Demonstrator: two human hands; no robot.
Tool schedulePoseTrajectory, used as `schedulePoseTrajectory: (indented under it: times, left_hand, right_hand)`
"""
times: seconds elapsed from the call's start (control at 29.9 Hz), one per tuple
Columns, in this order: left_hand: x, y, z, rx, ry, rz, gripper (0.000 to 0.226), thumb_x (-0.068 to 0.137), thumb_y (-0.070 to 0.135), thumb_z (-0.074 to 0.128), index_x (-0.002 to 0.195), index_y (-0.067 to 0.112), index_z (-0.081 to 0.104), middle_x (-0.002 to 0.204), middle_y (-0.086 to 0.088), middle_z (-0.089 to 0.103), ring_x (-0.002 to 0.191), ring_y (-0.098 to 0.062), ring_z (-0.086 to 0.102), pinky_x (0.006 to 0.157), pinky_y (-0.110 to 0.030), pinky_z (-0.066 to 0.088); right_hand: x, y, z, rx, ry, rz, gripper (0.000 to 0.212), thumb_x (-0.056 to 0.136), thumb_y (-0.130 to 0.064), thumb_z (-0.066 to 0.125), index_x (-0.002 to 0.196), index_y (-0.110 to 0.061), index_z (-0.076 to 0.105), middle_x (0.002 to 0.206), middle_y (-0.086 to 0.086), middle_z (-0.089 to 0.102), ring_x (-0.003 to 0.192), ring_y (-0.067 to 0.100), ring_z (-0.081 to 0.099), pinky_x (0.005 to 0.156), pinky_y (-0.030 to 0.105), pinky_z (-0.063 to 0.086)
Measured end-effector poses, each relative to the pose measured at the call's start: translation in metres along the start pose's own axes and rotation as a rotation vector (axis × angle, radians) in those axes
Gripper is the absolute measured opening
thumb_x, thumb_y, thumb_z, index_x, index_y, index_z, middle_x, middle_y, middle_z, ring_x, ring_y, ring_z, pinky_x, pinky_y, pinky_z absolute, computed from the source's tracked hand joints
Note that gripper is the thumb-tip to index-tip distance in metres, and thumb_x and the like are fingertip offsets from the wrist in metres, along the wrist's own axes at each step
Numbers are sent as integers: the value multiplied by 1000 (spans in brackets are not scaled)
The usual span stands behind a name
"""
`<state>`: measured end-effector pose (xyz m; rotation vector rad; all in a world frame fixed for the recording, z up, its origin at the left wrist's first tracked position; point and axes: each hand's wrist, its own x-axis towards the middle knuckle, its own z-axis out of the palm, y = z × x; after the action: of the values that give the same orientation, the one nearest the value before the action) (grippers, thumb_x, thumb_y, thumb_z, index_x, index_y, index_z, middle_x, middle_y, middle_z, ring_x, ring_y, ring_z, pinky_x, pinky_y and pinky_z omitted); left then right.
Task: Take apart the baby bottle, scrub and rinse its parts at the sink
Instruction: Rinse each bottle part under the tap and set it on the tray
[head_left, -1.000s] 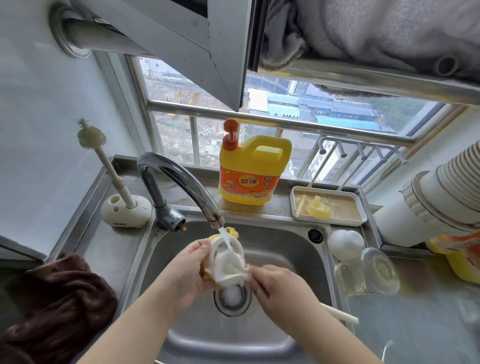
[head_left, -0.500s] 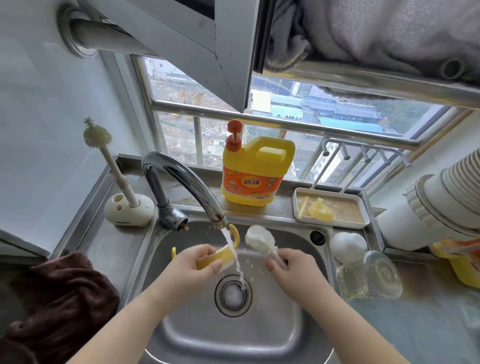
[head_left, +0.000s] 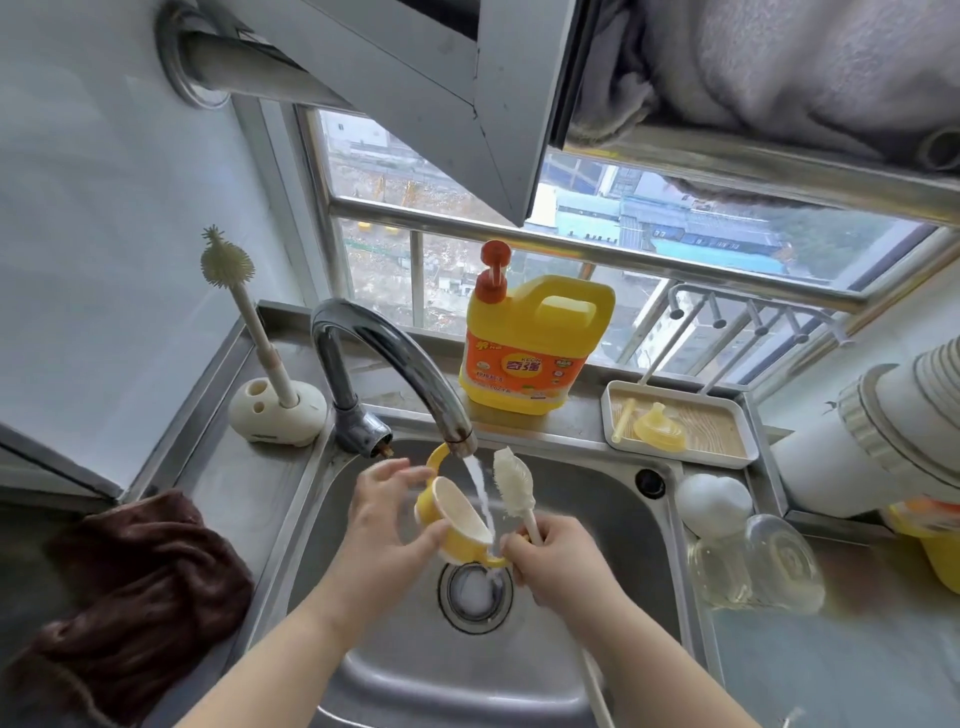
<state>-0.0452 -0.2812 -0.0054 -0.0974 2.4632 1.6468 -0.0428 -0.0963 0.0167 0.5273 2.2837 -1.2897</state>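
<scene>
Moved: a second ago your brush was down inside the collar; half a second ago it was lifted clear; now you tilt the collar so its open side faces you under the stream, with the brush head up beside the water.
Left hand: your left hand (head_left: 387, 512) grips the yellow handled collar (head_left: 457, 517), fingers wrapped around its outer wall, over the sink (head_left: 587, 499).
Right hand: your right hand (head_left: 550, 558) is closed around the shaft of the bottle brush (head_left: 513, 488), head pointing up and away, just right of the stream, not touching the collar's inside.
Water: tap (head_left: 395, 358) is running; the stream passes across the collar's mouth and falls to the drain (head_left: 475, 590).
Progress: bottle is already apart. Collar looks scrubbed and is in its rinse, my guess. Clear bottle body (head_left: 758, 564) lies on its side on the counter right of the sink, beside a white rounded cap (head_left: 714, 504); can't tell if those are washed yet.
Left to do: finish the collar rinse, then any unwashed parts; the brush also needs rinsing.
Tray: white tray (head_left: 675, 447) on the ledge holds a yellow nipple piece (head_left: 658, 431) and a pale straw (head_left: 622, 420), lying apart from each other.
Brush stand: white holder (head_left: 278, 415) left of the tap holds a second spiky brush (head_left: 228, 265) upright.
Detergent: yellow jug (head_left: 535, 348) with red pump stands on the ledge behind the tap; fill level not visible.
Cloth: brown towel (head_left: 130, 587) is bunched on the counter at left.
</scene>
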Motion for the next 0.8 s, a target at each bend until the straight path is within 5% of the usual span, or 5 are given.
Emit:
schedulePoseTrajectory:
  times: [0.13,0.33,0.57,0.74,0.8]
  left_hand:
    - [2,10,13,-706,-211,-525,75,61,43,75,127,26,43,123,-9,58,108,-30,61,84,-44,52]
    - [5,14,2,-737,-261,-394,81,51,40,85,124,25,52,115,-13,63,97,-26,65,71,-38,56]
    - [6,26,-10,-660,-395,-312,91,36,55,89,118,32,57,106,-2,71,94,-18,68,76,-35,55]
    - [4,35,-12,-667,-469,-297,75,50,29,85,120,29,58,101,-6,67,87,-20,65,69,-36,54]
    - [7,36,-14,-655,-437,-280,84,44,29,90,120,26,57,97,-8,70,87,-24,67,70,-38,54]
  right_hand:
    - [-11,1,11,80,-9,-50,20,83,-19,55,64,-17,59,49,-2,61,42,6,45,53,25,39]
    - [-16,5,-11,-151,-61,-149,30,97,-41,42,81,-23,59,72,-5,65,57,1,51,52,15,39]
    - [-6,-8,-34,-616,-35,-532,25,96,-38,44,94,-22,63,71,-10,49,74,13,50,66,30,41]
    - [-5,-18,-27,-918,344,-802,34,89,-41,38,74,-26,65,66,-9,53,59,13,57,42,26,40]
    - [-8,-21,-23,-946,312,-775,28,93,-37,41,80,-25,63,70,-7,52,63,15,58,47,27,37]
